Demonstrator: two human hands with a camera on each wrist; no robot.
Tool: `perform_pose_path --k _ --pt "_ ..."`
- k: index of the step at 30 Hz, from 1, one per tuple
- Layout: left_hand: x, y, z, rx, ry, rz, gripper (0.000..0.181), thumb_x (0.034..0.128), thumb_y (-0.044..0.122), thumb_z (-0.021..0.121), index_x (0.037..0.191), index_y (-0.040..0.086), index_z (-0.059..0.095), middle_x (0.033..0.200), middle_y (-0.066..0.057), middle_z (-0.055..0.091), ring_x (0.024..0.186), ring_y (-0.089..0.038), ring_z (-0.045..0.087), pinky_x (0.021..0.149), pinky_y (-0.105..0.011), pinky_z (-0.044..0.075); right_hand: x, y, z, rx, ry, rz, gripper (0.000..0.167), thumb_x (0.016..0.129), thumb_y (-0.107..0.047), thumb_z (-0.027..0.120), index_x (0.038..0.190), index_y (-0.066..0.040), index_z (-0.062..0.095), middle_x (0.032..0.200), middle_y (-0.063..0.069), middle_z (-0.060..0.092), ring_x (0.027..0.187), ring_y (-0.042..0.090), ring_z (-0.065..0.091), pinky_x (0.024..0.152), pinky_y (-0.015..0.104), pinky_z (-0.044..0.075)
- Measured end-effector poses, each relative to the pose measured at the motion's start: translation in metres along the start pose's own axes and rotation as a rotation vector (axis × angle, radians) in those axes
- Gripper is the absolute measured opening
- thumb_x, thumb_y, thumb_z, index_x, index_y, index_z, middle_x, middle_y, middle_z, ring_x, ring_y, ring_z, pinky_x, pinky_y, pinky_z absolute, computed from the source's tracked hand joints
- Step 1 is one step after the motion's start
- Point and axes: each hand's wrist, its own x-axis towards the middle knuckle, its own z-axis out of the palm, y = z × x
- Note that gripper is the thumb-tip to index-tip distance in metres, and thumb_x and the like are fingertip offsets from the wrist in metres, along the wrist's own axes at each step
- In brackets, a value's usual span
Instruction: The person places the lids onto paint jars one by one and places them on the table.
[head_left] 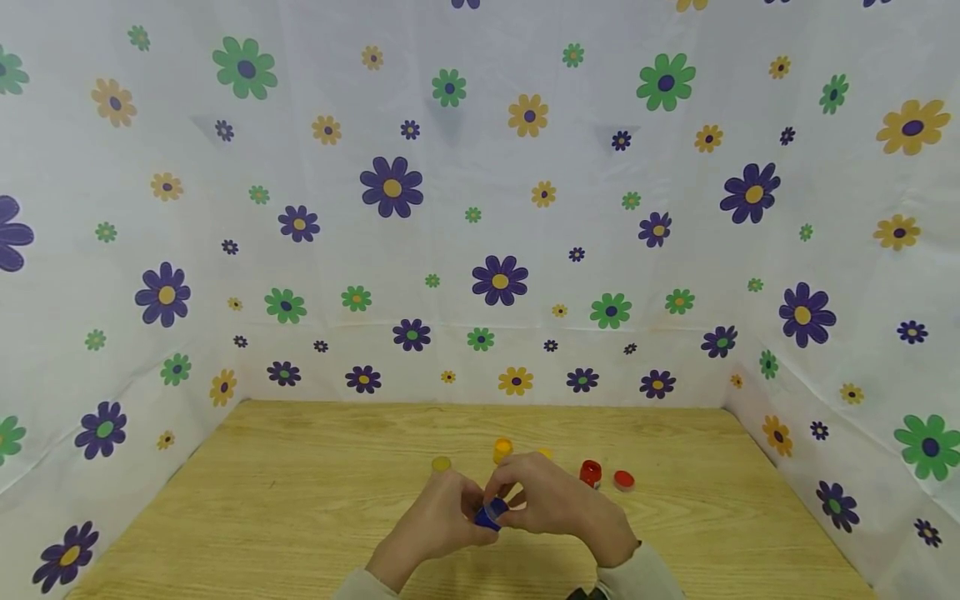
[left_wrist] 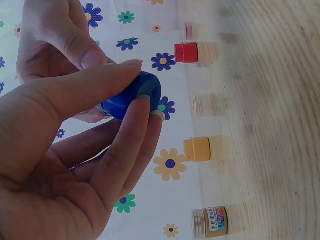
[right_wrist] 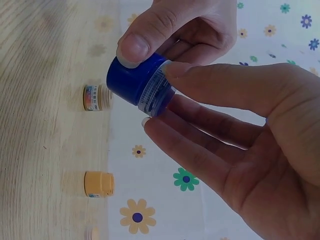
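Note:
Above the wooden table, a small blue paint jar [right_wrist: 127,82] is held tilted between both hands. My left hand [head_left: 444,518] grips the jar's body, with the thumb on one side and fingers on the other. My right hand [head_left: 553,502] pinches the clear ribbed lid [right_wrist: 154,90] between thumb and fingers. The lid sits on the jar's mouth; whether it is screwed tight, I cannot tell. Blue paint shows through the jar's wall in the right wrist view.
Behind the hands stand an uncovered yellow paint jar [head_left: 502,451] and an uncovered red jar [head_left: 590,472]. Their yellow lid [head_left: 545,454] and red lid [head_left: 624,481] lie beside them. A lidded dark-yellow jar [left_wrist: 217,222] stands to the left. A flowered curtain [head_left: 480,233] surrounds the table [head_left: 285,500].

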Motion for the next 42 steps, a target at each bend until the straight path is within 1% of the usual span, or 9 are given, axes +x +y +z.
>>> perform_pose_path --k 3,10,17,26,32,42 --pt "0.0002 0.0000 -0.0003 -0.003 -0.002 -0.001 0.016 0.0764 0.005 0.088 0.090 0.002 0.079 0.082 -0.007 0.079 0.068 -0.010 0.070 0.061 -0.021 0.056 -0.0002 -0.0005 0.0002 -0.016 -0.001 -0.005 0.016 0.087 0.002 0.078 0.100 -0.006 0.076 0.102 0.006 0.073 0.096 0.009 0.071 0.080 0.020 0.060" --pt "0.0002 -0.0001 -0.0001 -0.008 -0.006 -0.001 0.016 0.0767 0.005 0.088 0.090 0.002 0.080 0.083 -0.008 0.079 0.070 -0.010 0.070 0.063 -0.022 0.057 -0.0002 -0.0003 0.0011 -0.031 -0.005 -0.001 0.017 0.087 0.003 0.078 0.101 -0.006 0.076 0.103 0.006 0.072 0.096 0.008 0.070 0.080 0.016 0.058" --pt "-0.0001 -0.0013 0.0000 0.002 -0.001 0.003 0.016 0.0769 0.006 0.088 0.090 0.003 0.079 0.082 -0.007 0.079 0.069 -0.010 0.070 0.062 -0.021 0.056 0.0005 0.0004 0.0019 -0.033 -0.008 -0.005 0.017 0.087 0.003 0.078 0.101 -0.006 0.076 0.102 0.006 0.073 0.096 0.010 0.071 0.080 0.021 0.060" --pt "-0.0001 -0.0002 0.0005 0.004 0.000 0.002 0.015 0.0760 0.005 0.088 0.088 0.003 0.079 0.081 -0.007 0.079 0.068 -0.009 0.069 0.061 -0.020 0.055 0.0015 0.0021 0.0019 0.010 -0.018 0.037 0.014 0.089 0.002 0.076 0.101 -0.006 0.076 0.103 0.006 0.075 0.090 0.004 0.071 0.076 0.012 0.056" --pt "-0.0001 0.0001 0.0010 -0.010 -0.004 -0.001 0.015 0.0761 0.005 0.088 0.088 0.003 0.079 0.081 -0.007 0.079 0.069 -0.009 0.070 0.062 -0.021 0.056 0.0016 0.0026 0.0020 0.013 -0.019 0.047 0.014 0.089 0.000 0.077 0.102 -0.006 0.076 0.102 0.005 0.076 0.088 0.000 0.069 0.076 0.012 0.055" --pt "0.0005 -0.0008 0.0014 -0.022 -0.007 0.007 0.013 0.0760 0.003 0.087 0.086 0.003 0.079 0.080 -0.007 0.079 0.067 -0.009 0.069 0.061 -0.020 0.055 0.0017 0.0020 0.0019 0.013 -0.016 0.047 0.015 0.089 0.000 0.077 0.103 -0.005 0.076 0.102 0.006 0.076 0.089 0.000 0.069 0.076 0.012 0.055"
